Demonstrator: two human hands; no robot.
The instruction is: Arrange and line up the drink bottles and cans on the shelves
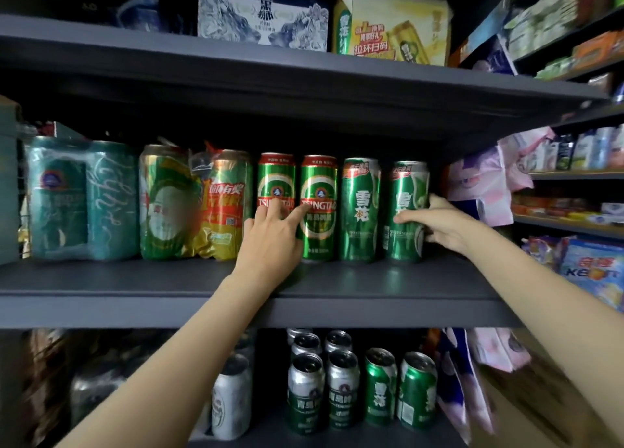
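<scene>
The left hand (270, 235) reaches up onto the middle shelf (202, 279) with its fingers spread and fairly straight, the fingertips resting against the fronts of 2 Tsingtao cans. One fingertip touches the label of the left Tsingtao can (275, 181), and the index finger stretches toward 2 o'clock to press on the right Tsingtao can (319, 194). It curls round nothing; it only touches.

The right hand (435, 221) comes in from 4 o'clock and grips the rightmost Snow can (405, 191), fingers wrapped across its front at mid-height and the thumb behind at the far side. That can stands upright at the right end of the row. Between it and the Tsingtao pair stands a second Snow can (359, 208), upright, close to its neighbours, and touched by neither hand.

All 4 loose cans stand in a line set back from the shelf's front edge. At 9 o'clock from them sit a shrink-wrapped green and red can pack (192, 204) and, further left, a teal wrapped pack (81, 197).

Above, at 12 o'clock, the top shelf carries a blue-and-white beer carton (263, 15) and a yellow beer carton (391, 25). Below, at 6 o'clock, the lower shelf holds silver-topped cans (320, 380) and green cans (398, 387), standing in rows.
</scene>
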